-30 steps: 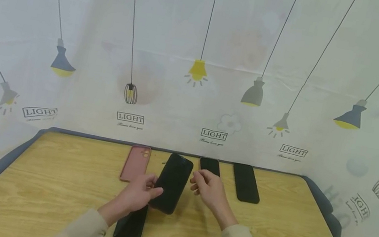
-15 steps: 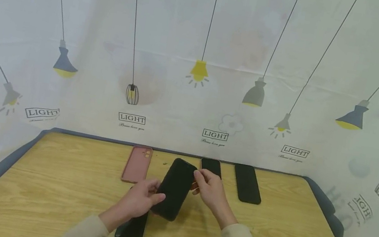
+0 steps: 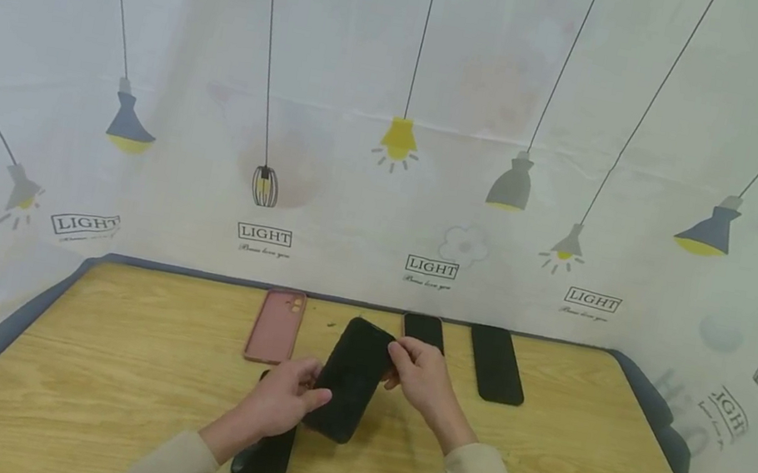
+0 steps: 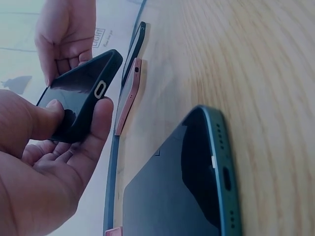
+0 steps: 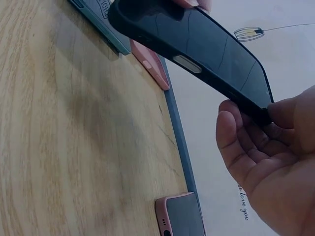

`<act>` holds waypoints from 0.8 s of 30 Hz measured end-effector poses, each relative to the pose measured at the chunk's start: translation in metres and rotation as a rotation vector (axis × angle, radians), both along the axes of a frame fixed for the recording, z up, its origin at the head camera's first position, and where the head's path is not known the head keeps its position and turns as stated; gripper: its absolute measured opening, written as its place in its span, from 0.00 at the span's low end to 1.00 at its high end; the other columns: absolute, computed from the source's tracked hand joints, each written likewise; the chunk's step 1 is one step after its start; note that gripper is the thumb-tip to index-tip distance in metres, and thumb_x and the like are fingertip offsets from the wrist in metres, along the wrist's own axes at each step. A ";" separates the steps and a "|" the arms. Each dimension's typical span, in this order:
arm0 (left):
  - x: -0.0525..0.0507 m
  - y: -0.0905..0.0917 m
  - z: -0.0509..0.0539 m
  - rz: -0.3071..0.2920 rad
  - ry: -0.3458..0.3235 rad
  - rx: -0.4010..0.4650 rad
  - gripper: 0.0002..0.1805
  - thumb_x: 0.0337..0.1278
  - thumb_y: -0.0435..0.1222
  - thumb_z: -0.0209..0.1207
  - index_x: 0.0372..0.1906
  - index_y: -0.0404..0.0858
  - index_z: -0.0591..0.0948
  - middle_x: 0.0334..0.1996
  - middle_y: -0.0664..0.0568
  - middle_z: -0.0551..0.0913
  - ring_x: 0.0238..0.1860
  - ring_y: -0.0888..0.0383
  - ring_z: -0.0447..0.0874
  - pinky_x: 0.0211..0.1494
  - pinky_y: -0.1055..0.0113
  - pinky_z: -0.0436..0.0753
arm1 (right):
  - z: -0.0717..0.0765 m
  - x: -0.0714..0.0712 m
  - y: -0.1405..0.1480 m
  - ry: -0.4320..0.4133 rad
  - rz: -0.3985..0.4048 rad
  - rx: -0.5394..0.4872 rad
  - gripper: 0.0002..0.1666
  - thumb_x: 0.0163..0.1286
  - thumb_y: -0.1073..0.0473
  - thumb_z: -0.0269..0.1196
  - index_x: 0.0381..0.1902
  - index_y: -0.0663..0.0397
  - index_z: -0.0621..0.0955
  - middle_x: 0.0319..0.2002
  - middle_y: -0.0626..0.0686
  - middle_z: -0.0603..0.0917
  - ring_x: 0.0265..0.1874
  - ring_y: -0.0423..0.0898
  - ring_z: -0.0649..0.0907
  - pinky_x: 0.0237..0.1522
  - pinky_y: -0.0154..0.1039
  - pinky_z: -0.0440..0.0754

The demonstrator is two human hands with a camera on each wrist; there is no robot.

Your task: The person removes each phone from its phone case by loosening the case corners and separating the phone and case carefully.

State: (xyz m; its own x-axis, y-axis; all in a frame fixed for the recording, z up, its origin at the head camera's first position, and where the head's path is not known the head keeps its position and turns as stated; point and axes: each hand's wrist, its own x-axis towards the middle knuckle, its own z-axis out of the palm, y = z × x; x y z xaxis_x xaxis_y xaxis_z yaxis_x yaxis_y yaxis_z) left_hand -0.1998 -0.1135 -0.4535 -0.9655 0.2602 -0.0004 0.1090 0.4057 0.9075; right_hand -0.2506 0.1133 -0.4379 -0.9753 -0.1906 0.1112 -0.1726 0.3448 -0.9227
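A phone in a black case (image 3: 352, 380) is held tilted above the table, its dark screen facing up. My left hand (image 3: 278, 396) grips its lower left side, thumb over the screen and fingers underneath. At the upper right corner, my right hand (image 3: 426, 376) pinches the case edge between thumb and fingers. The right wrist view shows a pale oblong piece (image 5: 187, 64) in the case's side, and the left wrist view an oval port opening (image 4: 100, 89) at its end. Under my left hand lies a green-edged phone (image 4: 172, 191), partly hidden in the head view.
An open pink phone case (image 3: 275, 328) lies at the back left of the wooden table (image 3: 96, 373). A pink-edged phone (image 3: 425, 329), partly behind my right hand, and a black phone (image 3: 497, 365) lie at the back right. A printed curtain (image 3: 336, 136) hangs behind the table.
My right hand, apart from the phone a second ago, now pinches its upper right corner. The held phone has come slightly lower and nearer. Over the last half second little differs.
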 end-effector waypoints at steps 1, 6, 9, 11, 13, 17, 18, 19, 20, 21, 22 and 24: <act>0.000 0.000 0.000 0.001 0.005 -0.002 0.05 0.69 0.29 0.63 0.44 0.34 0.80 0.40 0.49 0.85 0.40 0.56 0.83 0.39 0.62 0.82 | 0.000 0.000 0.001 0.000 0.013 0.006 0.14 0.81 0.65 0.55 0.34 0.66 0.81 0.24 0.57 0.85 0.21 0.51 0.86 0.35 0.53 0.89; 0.000 -0.001 -0.001 0.008 0.010 -0.009 0.06 0.68 0.28 0.63 0.45 0.32 0.80 0.41 0.47 0.86 0.43 0.54 0.85 0.41 0.59 0.86 | 0.004 -0.002 0.005 -0.027 0.099 0.010 0.14 0.79 0.69 0.52 0.31 0.68 0.79 0.26 0.62 0.85 0.24 0.53 0.87 0.36 0.57 0.89; -0.001 -0.001 -0.002 0.005 0.009 -0.015 0.06 0.68 0.28 0.62 0.46 0.32 0.81 0.40 0.47 0.85 0.41 0.55 0.85 0.40 0.61 0.86 | 0.007 -0.004 0.008 -0.058 0.134 0.008 0.14 0.77 0.70 0.51 0.31 0.68 0.78 0.27 0.62 0.86 0.26 0.52 0.87 0.37 0.58 0.89; -0.001 0.000 -0.002 0.001 0.009 -0.019 0.06 0.69 0.27 0.62 0.46 0.32 0.81 0.40 0.47 0.85 0.40 0.56 0.85 0.39 0.62 0.86 | 0.008 -0.005 0.010 -0.073 0.155 0.014 0.13 0.76 0.70 0.50 0.32 0.69 0.78 0.28 0.61 0.86 0.27 0.52 0.87 0.38 0.58 0.89; -0.002 0.000 -0.002 -0.004 0.015 -0.028 0.05 0.69 0.27 0.61 0.46 0.32 0.81 0.39 0.47 0.85 0.39 0.56 0.85 0.39 0.63 0.86 | 0.010 -0.006 0.011 -0.087 0.166 0.032 0.13 0.75 0.71 0.50 0.33 0.68 0.79 0.28 0.59 0.86 0.27 0.50 0.88 0.40 0.58 0.89; -0.002 -0.001 -0.002 -0.011 0.030 -0.056 0.04 0.69 0.27 0.61 0.45 0.34 0.81 0.39 0.48 0.84 0.38 0.56 0.85 0.40 0.62 0.85 | 0.014 -0.007 0.014 -0.120 0.204 0.033 0.12 0.73 0.71 0.50 0.35 0.70 0.80 0.29 0.60 0.87 0.28 0.51 0.89 0.39 0.55 0.90; -0.002 -0.001 -0.001 -0.013 0.036 -0.062 0.03 0.69 0.28 0.61 0.44 0.34 0.81 0.38 0.48 0.84 0.38 0.57 0.85 0.40 0.61 0.85 | 0.015 -0.008 0.015 -0.131 0.210 0.029 0.12 0.72 0.71 0.50 0.36 0.70 0.81 0.29 0.60 0.88 0.28 0.51 0.89 0.39 0.55 0.90; -0.002 -0.001 -0.001 -0.014 0.042 -0.071 0.03 0.69 0.28 0.61 0.44 0.35 0.81 0.38 0.48 0.84 0.38 0.57 0.85 0.40 0.61 0.85 | 0.015 -0.009 0.015 -0.143 0.216 0.024 0.12 0.72 0.72 0.50 0.36 0.71 0.81 0.29 0.61 0.88 0.28 0.52 0.89 0.39 0.54 0.90; -0.002 -0.001 -0.001 -0.017 0.047 -0.075 0.03 0.69 0.28 0.61 0.44 0.35 0.81 0.38 0.48 0.85 0.38 0.57 0.85 0.41 0.60 0.85 | 0.016 -0.009 0.016 -0.154 0.222 0.019 0.11 0.71 0.71 0.50 0.36 0.71 0.80 0.30 0.61 0.88 0.28 0.52 0.89 0.39 0.53 0.90; -0.002 -0.001 -0.001 -0.019 0.051 -0.079 0.03 0.69 0.28 0.61 0.44 0.35 0.81 0.39 0.48 0.85 0.38 0.57 0.85 0.41 0.60 0.85 | 0.017 -0.010 0.016 -0.165 0.225 0.014 0.11 0.71 0.71 0.50 0.36 0.71 0.81 0.30 0.61 0.88 0.28 0.52 0.89 0.39 0.53 0.90; -0.002 -0.001 -0.001 -0.021 0.053 -0.080 0.03 0.69 0.28 0.61 0.44 0.35 0.81 0.39 0.48 0.85 0.38 0.57 0.85 0.41 0.60 0.85 | 0.017 -0.010 0.016 -0.175 0.228 0.013 0.11 0.71 0.71 0.50 0.36 0.71 0.81 0.30 0.62 0.88 0.28 0.51 0.89 0.39 0.53 0.90; -0.003 -0.001 -0.002 -0.025 0.063 -0.086 0.03 0.69 0.28 0.61 0.44 0.35 0.81 0.39 0.48 0.86 0.38 0.58 0.85 0.41 0.60 0.85 | 0.019 -0.011 0.016 -0.193 0.227 0.015 0.12 0.71 0.71 0.50 0.36 0.71 0.81 0.29 0.62 0.88 0.28 0.50 0.88 0.39 0.53 0.90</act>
